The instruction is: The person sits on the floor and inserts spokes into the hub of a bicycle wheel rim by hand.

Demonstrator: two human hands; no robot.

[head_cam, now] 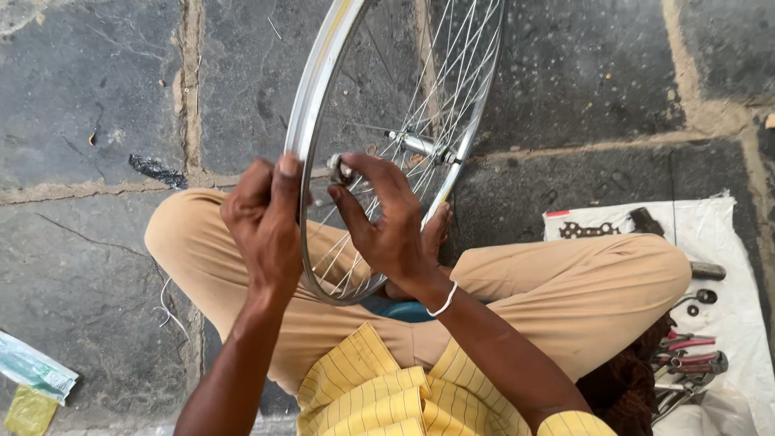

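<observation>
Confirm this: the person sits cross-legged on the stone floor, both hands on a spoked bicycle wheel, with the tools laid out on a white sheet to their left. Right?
Not quite. The head view shows the tools on the white sheet to the person's right, not left. The rest holds: left hand and right hand on the spoked bicycle wheel.
</observation>
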